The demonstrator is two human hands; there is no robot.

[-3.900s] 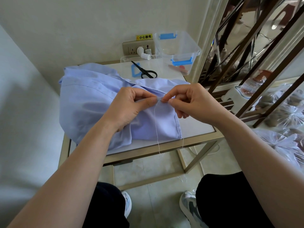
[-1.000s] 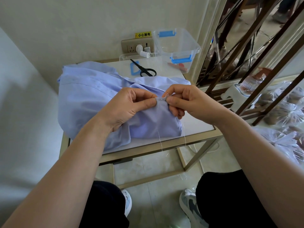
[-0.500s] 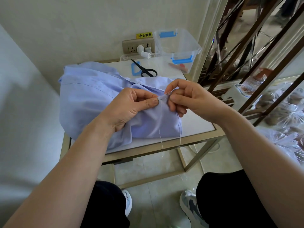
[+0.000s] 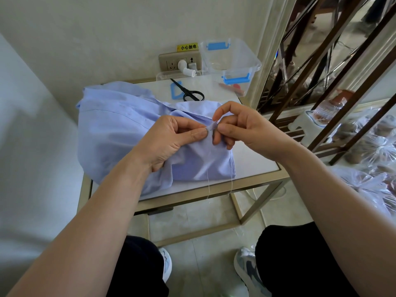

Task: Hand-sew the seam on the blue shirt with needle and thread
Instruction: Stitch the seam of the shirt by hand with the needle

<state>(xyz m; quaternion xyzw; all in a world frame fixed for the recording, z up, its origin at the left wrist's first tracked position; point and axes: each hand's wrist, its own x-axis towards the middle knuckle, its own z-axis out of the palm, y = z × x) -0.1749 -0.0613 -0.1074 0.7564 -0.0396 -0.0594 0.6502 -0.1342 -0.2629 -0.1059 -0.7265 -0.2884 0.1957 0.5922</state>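
A light blue shirt (image 4: 120, 125) lies bunched on a small white table (image 4: 257, 161). My left hand (image 4: 171, 138) pinches a raised fold of the shirt's seam between thumb and forefinger. My right hand (image 4: 237, 125) pinches at the same fold from the right, fingertips almost touching the left thumb. The needle is too small to make out clearly between the fingertips. Two strands of white thread (image 4: 208, 185) hang from the fold past the table's front edge.
Black scissors (image 4: 188, 93) and a blue plastic piece (image 4: 174, 91) lie behind the shirt. A clear box with blue clips (image 4: 231, 61) stands at the back right by a wall socket (image 4: 180, 63). A metal railing (image 4: 321, 61) and plastic bags (image 4: 375, 146) fill the right side.
My right hand has shifted slightly up and right at the fold, with its forefinger raised higher. The left hand keeps pinching the seam in the same place.
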